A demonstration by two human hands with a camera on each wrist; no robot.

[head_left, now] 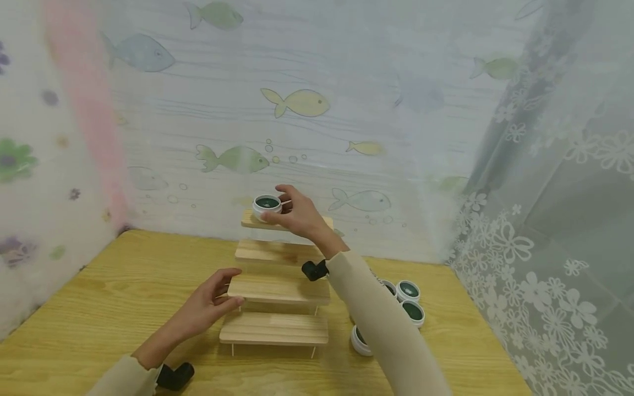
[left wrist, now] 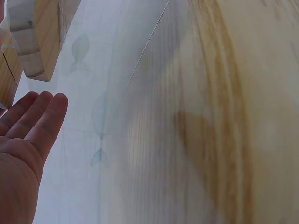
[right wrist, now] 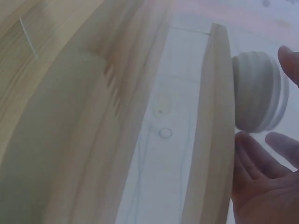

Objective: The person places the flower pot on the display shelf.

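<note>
A stepped wooden stand (head_left: pixel 277 330) with several tiers rises in the middle of the table. On the left end of its top tier sits a small white round jar (head_left: pixel 267 207) with a dark green, shiny inside. My right hand (head_left: pixel 299 214) is around the jar's right side, thumb at its front. The right wrist view shows the jar (right wrist: pixel 257 91) upright against the board (right wrist: pixel 215 126), fingers spread close to its wall. My left hand (head_left: pixel 210 300) is at the left end of a lower tier, its thumb overlapping the edge. Straight fingers (left wrist: pixel 51 112) show beside a board end (left wrist: pixel 35 42).
More white jars (head_left: pixel 412 312) with green insides stand in a group right of the stand, partly behind my right sleeve (head_left: pixel 381 313). The yellow wood-grain table (head_left: pixel 134 275) meets a fish-printed curtain (head_left: pixel 297 132) at the back. A flower-patterned curtain (head_left: pixel 545 280) hangs on the right.
</note>
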